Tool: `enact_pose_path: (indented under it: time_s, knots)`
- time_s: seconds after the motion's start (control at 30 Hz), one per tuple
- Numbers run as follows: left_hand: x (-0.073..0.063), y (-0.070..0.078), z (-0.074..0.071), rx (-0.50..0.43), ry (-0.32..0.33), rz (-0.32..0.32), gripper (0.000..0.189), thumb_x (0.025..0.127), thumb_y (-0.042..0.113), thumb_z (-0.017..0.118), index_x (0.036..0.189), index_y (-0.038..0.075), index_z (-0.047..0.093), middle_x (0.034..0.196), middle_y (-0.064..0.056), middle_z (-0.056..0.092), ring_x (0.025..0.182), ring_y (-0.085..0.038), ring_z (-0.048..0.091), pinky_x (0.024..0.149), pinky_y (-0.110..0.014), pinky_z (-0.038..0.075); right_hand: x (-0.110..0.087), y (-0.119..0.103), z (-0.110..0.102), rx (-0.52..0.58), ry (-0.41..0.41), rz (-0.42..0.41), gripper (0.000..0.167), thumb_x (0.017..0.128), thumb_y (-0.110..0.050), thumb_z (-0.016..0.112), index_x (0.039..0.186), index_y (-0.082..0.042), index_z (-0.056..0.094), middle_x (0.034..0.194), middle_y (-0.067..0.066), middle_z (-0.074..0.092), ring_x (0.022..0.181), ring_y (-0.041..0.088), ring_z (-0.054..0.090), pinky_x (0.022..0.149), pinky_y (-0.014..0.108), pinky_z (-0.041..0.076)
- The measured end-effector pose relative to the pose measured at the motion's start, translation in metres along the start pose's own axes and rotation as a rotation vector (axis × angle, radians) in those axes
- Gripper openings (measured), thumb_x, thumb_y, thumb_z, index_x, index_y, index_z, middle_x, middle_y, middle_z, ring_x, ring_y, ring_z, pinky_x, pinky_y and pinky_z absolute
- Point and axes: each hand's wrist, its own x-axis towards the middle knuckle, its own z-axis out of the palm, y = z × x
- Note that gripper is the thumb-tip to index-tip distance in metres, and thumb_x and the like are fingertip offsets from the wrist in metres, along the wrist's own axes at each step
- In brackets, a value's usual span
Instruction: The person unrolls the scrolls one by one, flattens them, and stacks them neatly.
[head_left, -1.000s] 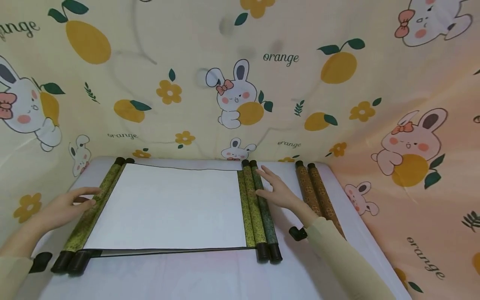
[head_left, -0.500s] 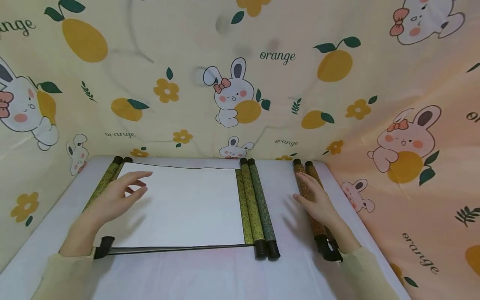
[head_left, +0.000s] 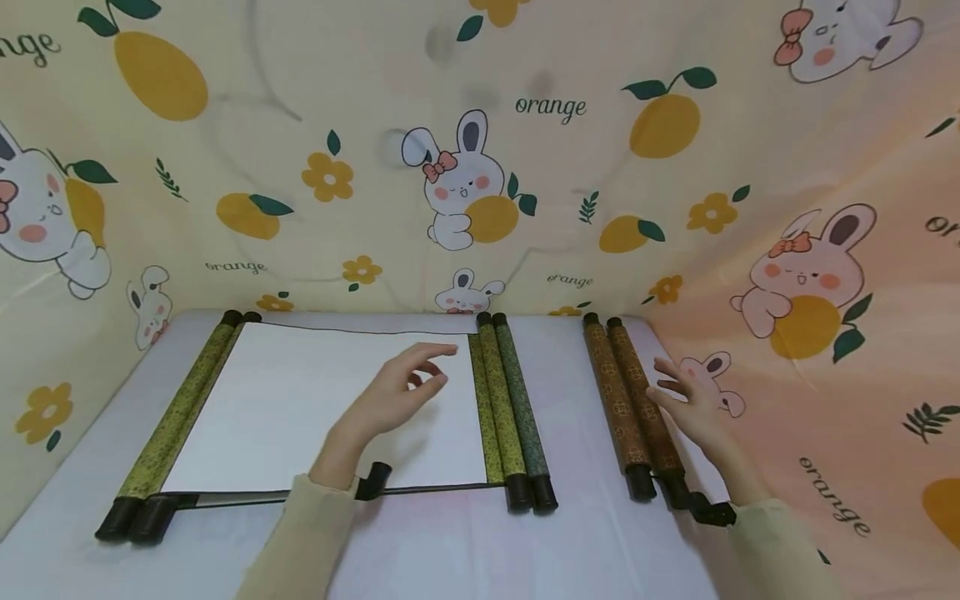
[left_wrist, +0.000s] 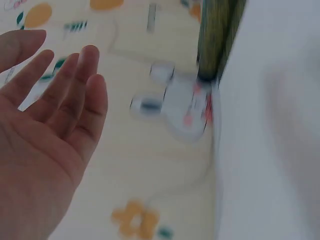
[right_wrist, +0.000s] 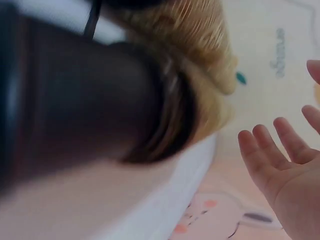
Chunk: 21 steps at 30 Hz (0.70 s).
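A white scroll sheet lies unrolled flat, with yellow-green rods at its left end and a yellow-green rod at its right. Over the sheet's right half hovers my left hand, fingers loosely bent and holding nothing; its palm and spread fingers show in the left wrist view. My right hand is just right of the brown patterned rolls, fingers relaxed and nothing in them. In the right wrist view, a dark rod end looms large beside my fingers.
A teal rod lies against the right end of the sheet. White cloth covers the table, and a printed curtain with rabbits and oranges rises behind it and along the right. Black wrist mounts project beside the sleeves.
My left hand has left the left rods and travelled right across the sheet. My right hand has gone from the green and teal rods to beyond the brown rolls. The scrolls stay put.
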Motion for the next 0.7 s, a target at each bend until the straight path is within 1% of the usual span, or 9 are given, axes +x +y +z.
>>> enact_pose_path:
  time_s: [0.07, 0.1, 0.2, 0.3, 0.37, 0.43, 0.53, 0.6, 0.7]
  knots:
    - [0.01, 0.002, 0.021, -0.078, -0.014, -0.007, 0.044, 0.105, 0.01, 0.062, 0.148, 0.012, 0.057, 0.146, -0.007, 0.058, 0.114, -0.026, 0.066, 0.091, -0.041, 0.053, 0.001, 0.007, -0.005, -0.001, -0.001, 0.037, 0.069, 0.107, -0.027, 0.059, 0.164, -0.005, 0.027, 0.163, 0.027, 0.033, 0.14, 0.05, 0.042, 0.087, 0.021, 0.046]
    - [0.015, 0.004, 0.031, -0.119, -0.021, -0.011, 0.044, 0.105, 0.011, 0.061, 0.148, 0.012, 0.056, 0.146, -0.008, 0.058, 0.115, -0.028, 0.065, 0.092, -0.04, 0.052, 0.002, 0.01, -0.007, 0.003, -0.004, 0.05, 0.069, 0.107, -0.028, 0.059, 0.164, -0.006, 0.027, 0.163, 0.027, 0.033, 0.14, 0.05, 0.042, 0.086, 0.018, 0.045]
    - [0.026, 0.01, 0.061, -0.253, -0.039, -0.035, 0.043, 0.106, 0.011, 0.06, 0.149, 0.01, 0.056, 0.146, -0.012, 0.058, 0.116, -0.032, 0.063, 0.09, -0.037, 0.053, 0.005, 0.016, -0.009, 0.035, -0.025, 0.073, 0.069, 0.108, -0.027, 0.059, 0.164, -0.003, 0.026, 0.163, 0.029, 0.032, 0.139, 0.048, 0.046, 0.085, 0.016, 0.048]
    - [0.036, 0.017, 0.091, -0.331, -0.065, -0.069, 0.042, 0.107, 0.015, 0.059, 0.149, 0.012, 0.056, 0.146, -0.011, 0.058, 0.115, -0.028, 0.063, 0.086, -0.034, 0.053, 0.009, 0.021, -0.01, 0.041, -0.047, 0.086, 0.068, 0.108, -0.024, 0.059, 0.163, 0.0, 0.027, 0.162, 0.031, 0.032, 0.132, 0.041, 0.054, 0.088, 0.022, 0.054]
    - [0.042, 0.022, 0.111, -0.348, -0.08, -0.106, 0.042, 0.107, 0.019, 0.059, 0.149, 0.015, 0.057, 0.146, -0.007, 0.059, 0.115, -0.023, 0.063, 0.086, -0.032, 0.054, 0.01, 0.025, -0.011, 0.029, -0.07, 0.091, 0.066, 0.108, -0.022, 0.058, 0.162, 0.003, 0.028, 0.16, 0.034, 0.032, 0.126, 0.038, 0.059, 0.09, 0.031, 0.057]
    - [0.048, 0.026, 0.131, -0.349, -0.083, -0.154, 0.041, 0.107, 0.021, 0.059, 0.148, 0.018, 0.058, 0.144, -0.003, 0.06, 0.114, -0.018, 0.062, 0.084, -0.03, 0.054, 0.012, 0.028, -0.011, 0.031, -0.105, 0.095, 0.066, 0.108, -0.022, 0.057, 0.161, 0.003, 0.028, 0.16, 0.035, 0.031, 0.125, 0.039, 0.059, 0.093, 0.041, 0.058]
    - [0.056, 0.033, 0.158, -0.372, -0.058, -0.237, 0.04, 0.106, 0.021, 0.061, 0.146, 0.018, 0.06, 0.14, -0.003, 0.062, 0.107, -0.014, 0.064, 0.079, -0.029, 0.054, 0.014, 0.032, -0.012, 0.044, -0.162, 0.097, 0.065, 0.109, -0.023, 0.056, 0.161, 0.004, 0.028, 0.16, 0.036, 0.029, 0.127, 0.045, 0.055, 0.096, 0.05, 0.056]
    - [0.061, 0.038, 0.176, -0.396, -0.026, -0.296, 0.038, 0.105, 0.018, 0.063, 0.143, 0.016, 0.063, 0.137, -0.007, 0.064, 0.102, -0.013, 0.065, 0.076, -0.028, 0.053, 0.015, 0.033, -0.011, 0.049, -0.189, 0.096, 0.065, 0.109, -0.024, 0.056, 0.16, 0.004, 0.029, 0.16, 0.036, 0.03, 0.129, 0.049, 0.052, 0.096, 0.051, 0.055]
    - [0.067, 0.046, 0.201, -0.415, 0.038, -0.375, 0.036, 0.101, 0.015, 0.067, 0.137, 0.013, 0.067, 0.132, -0.009, 0.066, 0.094, -0.012, 0.066, 0.075, -0.028, 0.052, 0.018, 0.036, -0.012, 0.028, -0.203, 0.102, 0.063, 0.109, -0.024, 0.056, 0.16, 0.004, 0.031, 0.159, 0.036, 0.032, 0.129, 0.05, 0.052, 0.094, 0.049, 0.056]
